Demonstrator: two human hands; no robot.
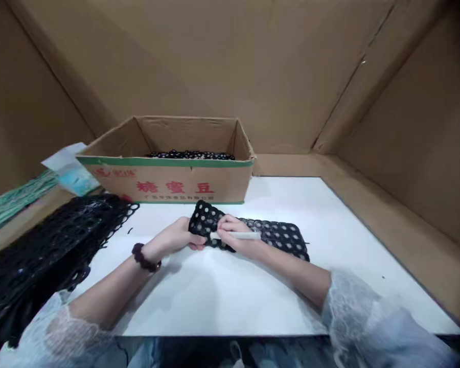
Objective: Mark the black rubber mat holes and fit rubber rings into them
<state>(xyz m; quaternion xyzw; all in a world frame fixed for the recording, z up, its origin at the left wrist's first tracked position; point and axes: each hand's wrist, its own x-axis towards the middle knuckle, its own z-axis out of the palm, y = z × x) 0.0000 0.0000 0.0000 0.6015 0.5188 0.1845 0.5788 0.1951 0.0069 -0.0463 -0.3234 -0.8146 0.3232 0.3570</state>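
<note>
A black strip with rows of round holes (285, 236) lies across the white tabletop, its left part raised and tilted. My left hand (182, 235) is closed on the strip's left end, thumb in front and the other fingers partly hidden. In my right hand (235, 235) is a white pen-like tool (245, 235), pinched between thumb and fingers. The tool's left tip is close against the strip's holes; whether it touches cannot be made out.
Behind my hands stands an open cardboard box (168, 186) with similar black pieces (191, 155) inside. A heap of black holed material (42, 240) covers the left side, near green strands (19, 197) and a plastic packet (74, 174). Cardboard walls (291, 76) enclose the white tabletop (199, 301).
</note>
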